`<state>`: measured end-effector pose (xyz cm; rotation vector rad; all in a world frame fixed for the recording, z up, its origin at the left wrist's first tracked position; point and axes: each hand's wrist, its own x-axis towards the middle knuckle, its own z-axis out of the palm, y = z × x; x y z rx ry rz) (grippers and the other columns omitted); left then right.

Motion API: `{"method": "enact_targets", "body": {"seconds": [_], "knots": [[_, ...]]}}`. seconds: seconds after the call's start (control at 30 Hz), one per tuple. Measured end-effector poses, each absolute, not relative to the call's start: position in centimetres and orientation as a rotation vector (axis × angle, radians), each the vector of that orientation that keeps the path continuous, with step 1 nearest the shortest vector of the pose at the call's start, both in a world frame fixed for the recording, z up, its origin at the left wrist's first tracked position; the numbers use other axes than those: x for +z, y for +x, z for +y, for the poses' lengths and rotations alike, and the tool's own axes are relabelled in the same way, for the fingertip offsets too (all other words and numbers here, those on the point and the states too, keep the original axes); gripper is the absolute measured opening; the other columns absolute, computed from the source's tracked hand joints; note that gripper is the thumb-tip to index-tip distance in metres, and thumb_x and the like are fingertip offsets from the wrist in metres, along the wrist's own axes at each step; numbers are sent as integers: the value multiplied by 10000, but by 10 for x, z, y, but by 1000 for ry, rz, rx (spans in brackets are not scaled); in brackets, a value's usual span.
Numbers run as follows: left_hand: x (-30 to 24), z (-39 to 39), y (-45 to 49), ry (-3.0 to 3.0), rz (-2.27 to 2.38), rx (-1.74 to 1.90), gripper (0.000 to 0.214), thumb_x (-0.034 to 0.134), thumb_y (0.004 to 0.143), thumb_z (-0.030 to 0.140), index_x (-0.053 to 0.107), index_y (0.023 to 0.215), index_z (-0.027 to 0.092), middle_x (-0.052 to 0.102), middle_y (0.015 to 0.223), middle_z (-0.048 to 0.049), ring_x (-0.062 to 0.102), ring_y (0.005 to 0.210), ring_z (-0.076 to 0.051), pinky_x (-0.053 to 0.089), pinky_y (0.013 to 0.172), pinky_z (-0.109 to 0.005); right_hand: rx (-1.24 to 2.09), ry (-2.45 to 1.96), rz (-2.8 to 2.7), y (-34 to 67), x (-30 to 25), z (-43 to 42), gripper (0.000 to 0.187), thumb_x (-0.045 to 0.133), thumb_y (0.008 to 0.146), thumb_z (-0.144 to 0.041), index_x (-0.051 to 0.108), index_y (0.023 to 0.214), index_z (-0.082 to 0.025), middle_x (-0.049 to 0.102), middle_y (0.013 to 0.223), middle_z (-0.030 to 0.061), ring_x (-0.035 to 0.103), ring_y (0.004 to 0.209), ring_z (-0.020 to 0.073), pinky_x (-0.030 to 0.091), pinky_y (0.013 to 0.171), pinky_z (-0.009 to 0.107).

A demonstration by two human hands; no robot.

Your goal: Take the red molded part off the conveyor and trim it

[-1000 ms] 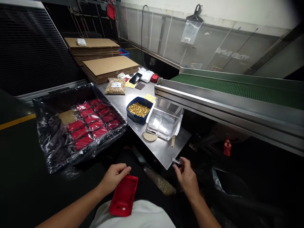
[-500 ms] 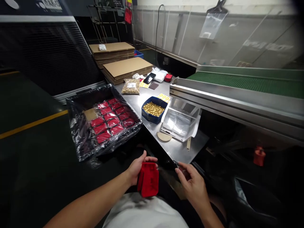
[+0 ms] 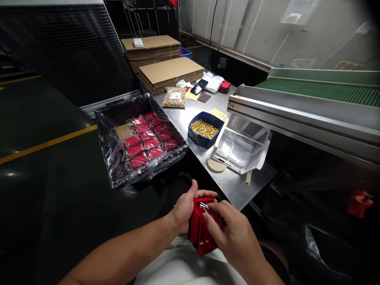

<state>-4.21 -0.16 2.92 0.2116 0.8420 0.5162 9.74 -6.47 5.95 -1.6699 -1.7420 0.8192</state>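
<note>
Low in front of my lap, my left hand (image 3: 185, 209) is wrapped round a red, open box-like case (image 3: 204, 241) with dark edges, tilted towards me. My right hand (image 3: 233, 225) pinches a few thin, shiny metal pieces (image 3: 204, 206) over the upper end of the case. Their exact kind is too small to make out, and whether they touch the case I cannot tell. The right fingers hide part of the case's inside.
Left, a plastic-lined black crate (image 3: 103, 158) holds rows of red pieces. On the metal table (image 3: 234, 190) stand a blue bin (image 3: 197, 140) of small gold-coloured parts, a clear-bagged white tray (image 3: 263, 156), a bag of parts (image 3: 173, 101) and cardboard sheets (image 3: 169, 71). A green conveyor (image 3: 320, 91) runs right.
My right hand has moved left, from beside the case to over its upper end, with the small metal pieces. The case has turned in my left hand. The view has shifted slightly.
</note>
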Motion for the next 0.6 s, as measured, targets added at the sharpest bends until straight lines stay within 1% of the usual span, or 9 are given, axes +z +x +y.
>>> {"method": "enact_targets", "body": {"seconds": [0.13,0.33,0.47,0.53,0.6], "knots": [[25,-2,-43,232,822,533,722,361,915,701,685,1058,72,688,1020,-170,665,881,-243,514,858,-362,892,-1673,-1690,95,61,-63,180,581,900,-351,697,989,-247,657,831,23,618,675,135,507,604,255],[23,-2,-42,286,820,549,750,379,888,735,685,1073,76,675,1057,-182,651,941,-271,498,903,-405,992,-1692,-1608,94,62,-61,194,594,885,-365,710,972,-236,686,831,35,628,670,156,507,601,269],[25,-3,-43,317,826,537,788,381,868,768,686,1096,78,688,1039,-178,657,930,-262,494,890,-384,1147,-1663,-1572,97,68,-58,160,587,901,-342,711,890,-242,686,791,15,615,648,145,483,581,255],[27,-3,-43,295,826,524,798,360,873,769,684,1101,77,700,1011,-175,667,886,-250,503,859,-370,1112,-1631,-1603,101,69,-59,142,583,912,-322,701,888,-246,670,777,5,602,642,136,480,587,250],[29,-3,-43,244,811,513,799,340,883,761,679,1100,69,708,959,-170,675,820,-239,516,813,-360,971,-1585,-1681,106,68,-61,112,583,921,-284,682,963,-253,656,812,5,603,672,130,493,614,247]]}}
